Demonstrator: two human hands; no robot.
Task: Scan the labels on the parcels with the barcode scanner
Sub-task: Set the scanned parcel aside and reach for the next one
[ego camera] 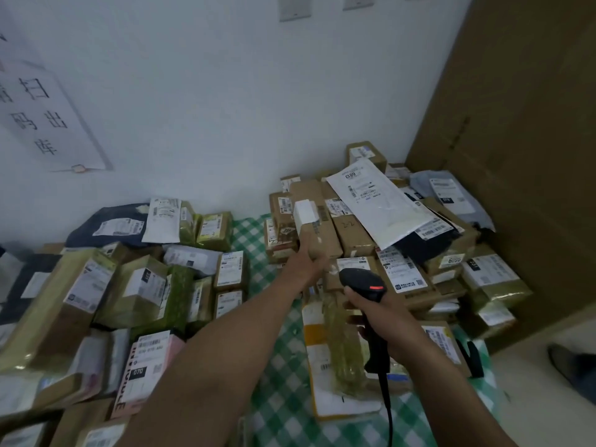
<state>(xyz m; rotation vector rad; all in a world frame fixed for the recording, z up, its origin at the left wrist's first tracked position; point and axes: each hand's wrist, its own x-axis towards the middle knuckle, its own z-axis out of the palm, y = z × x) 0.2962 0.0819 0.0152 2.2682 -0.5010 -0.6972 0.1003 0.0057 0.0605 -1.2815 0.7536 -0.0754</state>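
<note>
Parcels in brown cardboard, olive film and grey bags lie in two heaps on the counter (pixel 283 398), which carries a green-and-white checked cloth. A bare strip of cloth runs between the left heap (pixel 113 285) and the right heap (pixel 451 272).

My left hand (pixel 309 262) reaches forward over that strip. Its fingers curl around the near end of a long brown cardboard box (pixel 317 230) and hold it raised and tilted in front of the right heap. A white rectangular label (pixel 304 212) sits at the box's far upper end.

My right hand (pixel 383 314) grips the handle of the black pistol-shaped barcode scanner (pixel 362 282), fingers wrapped round it. The scanner head points forward, just beside my left hand. Its black cable (pixel 388 411) hangs from the handle.

A white padded mailer (pixel 377 204) lies across the top of the right heap. A pink parcel (pixel 145 372) lies at the near edge of the left heap.
</note>
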